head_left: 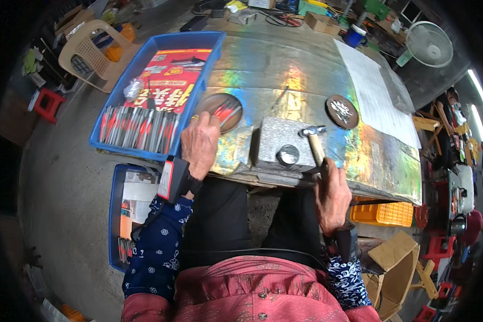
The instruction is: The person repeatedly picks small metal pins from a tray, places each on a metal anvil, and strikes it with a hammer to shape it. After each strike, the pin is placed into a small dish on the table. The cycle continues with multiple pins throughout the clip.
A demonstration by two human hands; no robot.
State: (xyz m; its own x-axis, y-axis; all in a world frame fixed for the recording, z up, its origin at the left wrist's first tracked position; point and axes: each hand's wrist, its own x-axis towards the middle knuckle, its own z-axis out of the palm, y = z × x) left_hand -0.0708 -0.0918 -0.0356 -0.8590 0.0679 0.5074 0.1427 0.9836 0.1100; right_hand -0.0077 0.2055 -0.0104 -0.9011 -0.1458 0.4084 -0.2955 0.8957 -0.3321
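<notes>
My right hand (334,198) is wrapped around the wooden handle of a small hammer (316,147). Its metal head rests over the right side of a grey metal block (276,131). A round, shiny metal piece (288,155) sits on the block near its front edge. Over the near left rim of a round dish (204,104), my left hand (199,145) has its fingers curled. Slim red-and-grey pieces (228,112) appear blurred beside its fingertips, which are partly hidden, so what they pinch is unclear. Further right, a brown round dish (333,115) holds small whitish metal parts (343,111).
A blue tray (97,124) at the left holds a row of slim red-and-grey pieces (139,129) and a red printed sheet (172,75). Below it is another blue bin (115,214). White paper (375,91) covers the table's right side. An orange crate (383,213) and cardboard box (400,268) stand lower right.
</notes>
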